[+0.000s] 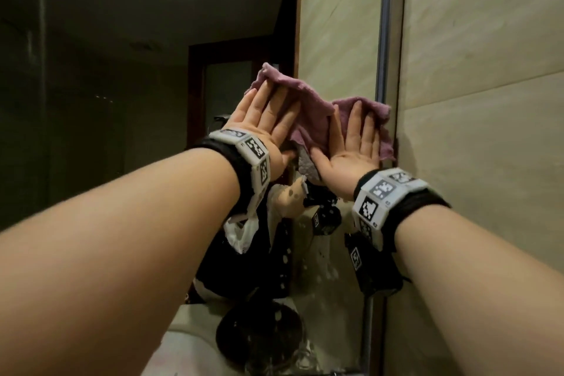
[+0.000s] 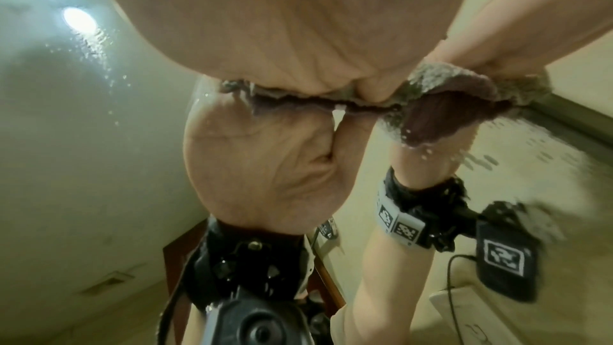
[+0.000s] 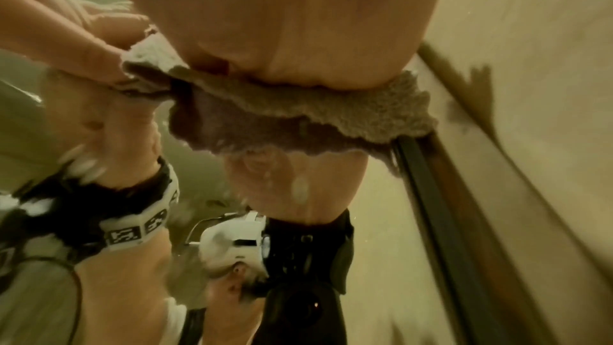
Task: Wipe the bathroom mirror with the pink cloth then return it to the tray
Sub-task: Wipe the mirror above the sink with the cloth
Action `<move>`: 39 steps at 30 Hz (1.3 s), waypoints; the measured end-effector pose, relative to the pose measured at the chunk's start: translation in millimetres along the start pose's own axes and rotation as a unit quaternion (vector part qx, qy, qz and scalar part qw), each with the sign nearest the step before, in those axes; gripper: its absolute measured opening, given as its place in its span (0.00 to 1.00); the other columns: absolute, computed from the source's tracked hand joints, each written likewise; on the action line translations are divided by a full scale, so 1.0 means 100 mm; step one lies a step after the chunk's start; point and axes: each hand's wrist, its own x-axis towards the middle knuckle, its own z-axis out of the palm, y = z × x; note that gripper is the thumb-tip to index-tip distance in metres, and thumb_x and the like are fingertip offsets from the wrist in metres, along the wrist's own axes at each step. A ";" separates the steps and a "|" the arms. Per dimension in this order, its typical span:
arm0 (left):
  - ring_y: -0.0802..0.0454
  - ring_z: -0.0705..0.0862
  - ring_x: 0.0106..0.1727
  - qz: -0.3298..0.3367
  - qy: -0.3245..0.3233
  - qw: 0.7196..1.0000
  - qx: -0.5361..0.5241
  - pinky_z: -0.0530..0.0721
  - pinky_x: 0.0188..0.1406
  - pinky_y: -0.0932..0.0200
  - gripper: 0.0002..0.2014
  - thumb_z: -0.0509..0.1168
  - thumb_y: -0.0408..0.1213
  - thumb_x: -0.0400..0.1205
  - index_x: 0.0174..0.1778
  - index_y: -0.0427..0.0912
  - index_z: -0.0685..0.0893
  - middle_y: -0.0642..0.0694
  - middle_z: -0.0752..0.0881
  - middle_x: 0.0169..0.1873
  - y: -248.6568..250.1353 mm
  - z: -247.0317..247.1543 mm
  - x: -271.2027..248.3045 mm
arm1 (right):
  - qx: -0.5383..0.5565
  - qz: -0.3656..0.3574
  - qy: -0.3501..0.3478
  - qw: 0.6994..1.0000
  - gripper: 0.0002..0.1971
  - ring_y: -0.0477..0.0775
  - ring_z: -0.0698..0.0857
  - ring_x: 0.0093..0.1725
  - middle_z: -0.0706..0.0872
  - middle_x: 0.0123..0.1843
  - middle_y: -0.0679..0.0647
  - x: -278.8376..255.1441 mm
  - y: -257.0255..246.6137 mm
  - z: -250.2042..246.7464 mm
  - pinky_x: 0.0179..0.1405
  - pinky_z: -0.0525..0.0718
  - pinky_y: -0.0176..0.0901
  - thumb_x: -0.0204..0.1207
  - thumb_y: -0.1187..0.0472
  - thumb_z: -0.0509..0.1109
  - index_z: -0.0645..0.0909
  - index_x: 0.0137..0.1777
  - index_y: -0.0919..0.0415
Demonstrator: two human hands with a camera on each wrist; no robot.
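Two bare forearms are reaching up from the bottom of the head view, each wrist wearing a black band [image 1: 387, 201] with square printed markers. Both hands are pressing the cloth [image 1: 308, 114] flat against the mirror [image 1: 122, 85]. The left hand [image 1: 268, 122] is lying with straight, spread fingers on the cloth's upper left part, gripping nothing. The right hand [image 1: 351, 143] is lying the same way, palm down and fingers extended, on the cloth's right part.

The cloth is sitting rumpled between and under the two hands, its right edge lying close to the mirror's metal edge strip [image 1: 385, 40]. In the left wrist view its lower hem [image 2: 464, 104] is hanging below the palm, doubled by its reflection in the glass. The right wrist view is showing the same hem [image 3: 331, 114] touching the dark frame [image 3: 431, 193].

Water droplets [image 1: 326, 268] are streaking the glass below the hands. The mirror is reflecting a dim room with a dark doorway [image 1: 225, 82]. Beige wall tile [image 1: 488, 131] is running beside the mirror on the right. A pale basin [image 1: 189, 345] is showing at the bottom.
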 end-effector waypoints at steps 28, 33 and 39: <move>0.39 0.25 0.79 0.028 -0.078 0.995 0.048 0.21 0.70 0.48 0.36 0.37 0.62 0.83 0.71 0.47 0.21 0.44 0.19 0.72 0.15 0.44 -0.58 | -0.020 -0.060 -0.101 0.993 0.42 0.65 0.21 0.77 0.17 0.78 0.58 -0.56 -0.06 0.44 0.76 0.26 0.57 0.80 0.40 0.52 0.22 0.78 0.46; 0.46 0.19 0.73 0.051 -0.106 0.992 0.054 0.15 0.68 0.52 0.38 0.40 0.63 0.82 0.69 0.50 0.19 0.47 0.15 0.66 0.06 0.45 -0.69 | -0.038 -0.059 -0.090 0.993 0.43 0.66 0.23 0.78 0.18 0.79 0.58 -0.56 -0.02 0.50 0.73 0.22 0.57 0.78 0.36 0.53 0.25 0.80 0.44; 0.40 0.27 0.80 0.044 -0.115 0.989 0.086 0.24 0.74 0.49 0.39 0.39 0.64 0.82 0.79 0.48 0.27 0.42 0.26 0.79 0.04 0.33 -0.62 | -0.026 -0.072 -0.044 0.996 0.47 0.65 0.27 0.80 0.22 0.81 0.55 -0.34 0.04 0.22 0.78 0.29 0.58 0.75 0.37 0.60 0.26 0.80 0.43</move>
